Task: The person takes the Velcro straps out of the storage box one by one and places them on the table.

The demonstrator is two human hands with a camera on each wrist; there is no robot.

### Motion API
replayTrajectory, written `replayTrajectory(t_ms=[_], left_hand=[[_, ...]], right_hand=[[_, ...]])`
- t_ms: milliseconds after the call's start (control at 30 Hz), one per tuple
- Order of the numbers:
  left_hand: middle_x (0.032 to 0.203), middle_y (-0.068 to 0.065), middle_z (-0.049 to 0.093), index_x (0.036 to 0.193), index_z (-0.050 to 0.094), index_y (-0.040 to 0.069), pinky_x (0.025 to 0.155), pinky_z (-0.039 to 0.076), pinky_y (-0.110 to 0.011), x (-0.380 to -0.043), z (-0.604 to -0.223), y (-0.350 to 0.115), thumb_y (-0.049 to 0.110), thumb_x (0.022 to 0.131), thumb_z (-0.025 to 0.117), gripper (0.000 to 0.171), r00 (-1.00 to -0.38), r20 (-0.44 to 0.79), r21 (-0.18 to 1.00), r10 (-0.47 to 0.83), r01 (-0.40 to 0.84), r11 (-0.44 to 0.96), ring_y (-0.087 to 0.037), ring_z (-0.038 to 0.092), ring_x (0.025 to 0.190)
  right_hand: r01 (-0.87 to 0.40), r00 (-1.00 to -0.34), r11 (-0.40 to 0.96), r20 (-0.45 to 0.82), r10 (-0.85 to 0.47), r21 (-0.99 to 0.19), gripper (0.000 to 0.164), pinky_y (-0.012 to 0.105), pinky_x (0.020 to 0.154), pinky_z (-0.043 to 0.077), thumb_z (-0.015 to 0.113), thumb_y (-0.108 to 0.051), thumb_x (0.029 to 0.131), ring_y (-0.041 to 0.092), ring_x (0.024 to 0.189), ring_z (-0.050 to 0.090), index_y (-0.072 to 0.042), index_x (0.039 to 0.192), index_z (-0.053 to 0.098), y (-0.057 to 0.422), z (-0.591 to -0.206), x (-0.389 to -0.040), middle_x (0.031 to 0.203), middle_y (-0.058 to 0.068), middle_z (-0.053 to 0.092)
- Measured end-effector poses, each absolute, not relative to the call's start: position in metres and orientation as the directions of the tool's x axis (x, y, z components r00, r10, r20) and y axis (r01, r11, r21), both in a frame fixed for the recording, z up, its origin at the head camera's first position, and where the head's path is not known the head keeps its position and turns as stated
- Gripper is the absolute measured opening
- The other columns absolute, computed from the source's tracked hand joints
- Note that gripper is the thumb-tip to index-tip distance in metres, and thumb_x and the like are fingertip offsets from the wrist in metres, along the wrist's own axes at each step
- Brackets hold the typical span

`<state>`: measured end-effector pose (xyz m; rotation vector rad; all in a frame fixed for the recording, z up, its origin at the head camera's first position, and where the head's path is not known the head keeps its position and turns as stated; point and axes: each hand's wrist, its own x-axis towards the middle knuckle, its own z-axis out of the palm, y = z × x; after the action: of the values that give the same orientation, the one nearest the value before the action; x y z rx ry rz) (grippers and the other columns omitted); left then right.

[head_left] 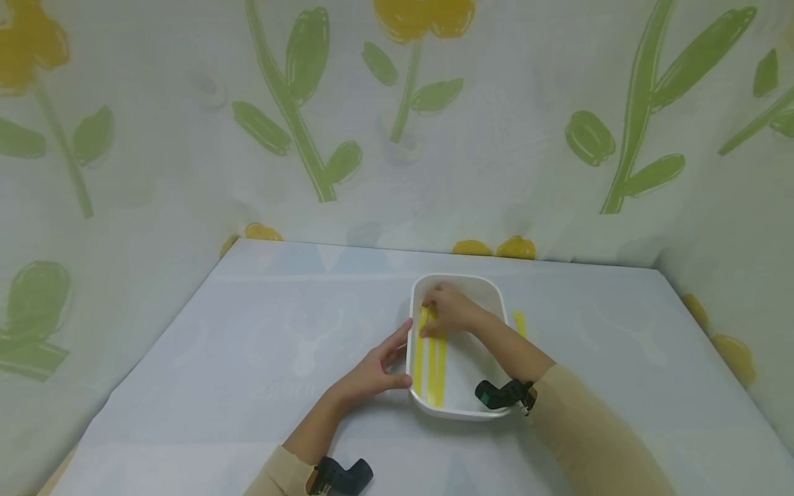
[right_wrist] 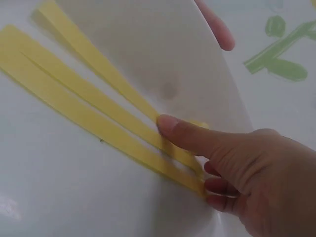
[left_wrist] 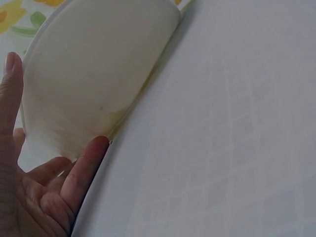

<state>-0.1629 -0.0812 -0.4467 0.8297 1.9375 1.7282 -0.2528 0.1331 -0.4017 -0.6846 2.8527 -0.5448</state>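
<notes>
A white rectangular tray [head_left: 474, 415] with rounded corners and raised walls stands on the table. Several long, flat yellow strips [head_left: 432, 368] lie lengthwise inside it along its left side. My right hand [head_left: 453, 308] reaches into the tray and grips the strips near their far ends. In the right wrist view, the thumb of the right hand [right_wrist: 247, 158] is on one strip and the other fingers curl at the strip ends. Outside the left wall, my left hand [head_left: 375, 372] spreads its fingers and thumb against the tray. The left wrist view shows fingers [left_wrist: 86, 165] at the tray's lower edge.
Another yellow piece [head_left: 520, 322] lies on the table just right of the tray, partly hidden by the right forearm. The pale table [head_left: 248, 358] meets a flower-patterned cloth [head_left: 509, 158] at its back and sides.
</notes>
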Motion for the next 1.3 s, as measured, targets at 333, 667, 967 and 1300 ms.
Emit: replayTrajectory(t_ms=[333, 667, 967, 1300], left_hand=[[0.159, 0.001, 0.013, 0.153, 0.011, 0.028, 0.11, 0.029, -0.044, -0.163, -0.445, -0.081, 0.045, 0.079, 0.073, 0.097, -0.744, 0.069, 0.988, 0.665, 0.143, 0.057, -0.03, 0.027, 0.141], [0.159, 0.0, 0.013, 0.152, 0.013, 0.03, 0.111, 0.028, -0.045, -0.162, -0.445, -0.081, 0.046, 0.078, 0.073, 0.097, -0.756, 0.037, 0.99, 0.653, 0.115, 0.078, -0.03, 0.026, 0.141], [0.158, -0.003, 0.016, 0.151, 0.014, 0.036, 0.112, 0.025, -0.046, -0.163, -0.445, -0.082, 0.047, 0.077, 0.074, 0.096, -0.761, 0.013, 0.992, 0.648, 0.089, 0.085, -0.028, 0.025, 0.142], [0.159, -0.003, 0.014, 0.153, 0.011, 0.025, 0.112, 0.026, -0.047, -0.163, -0.445, -0.082, 0.05, 0.075, 0.073, 0.103, -0.747, 0.057, 0.99, 0.663, 0.126, 0.057, -0.029, 0.025, 0.142]], right_hand=[[-0.234, -0.923, 0.687, -0.064, -0.379, -0.688, 0.032, 0.035, 0.081, 0.052, 0.077, -0.029, 0.078, 0.024, 0.095, 0.058, -0.007, 0.1, 0.068, 0.132, -0.394, -0.258, 0.102, 0.006, 0.065], [-0.099, -0.896, 0.488, -0.136, -0.422, -0.867, 0.027, 0.032, 0.075, 0.055, 0.067, -0.026, 0.087, 0.02, 0.083, 0.062, -0.004, 0.103, 0.062, 0.137, -0.387, -0.256, 0.093, 0.008, 0.062], [-0.027, -0.905, 0.277, -0.094, -0.415, -0.96, 0.046, 0.037, 0.08, 0.056, 0.069, -0.016, 0.086, 0.02, 0.081, 0.068, 0.0, 0.125, 0.052, 0.14, -0.379, -0.258, 0.095, 0.009, 0.068], [-0.088, -0.898, 0.148, 0.014, -0.439, -0.985, 0.061, 0.036, 0.078, 0.056, 0.066, -0.006, 0.087, 0.017, 0.084, 0.07, -0.006, 0.143, 0.04, 0.145, -0.373, -0.255, 0.114, 0.02, 0.066]])
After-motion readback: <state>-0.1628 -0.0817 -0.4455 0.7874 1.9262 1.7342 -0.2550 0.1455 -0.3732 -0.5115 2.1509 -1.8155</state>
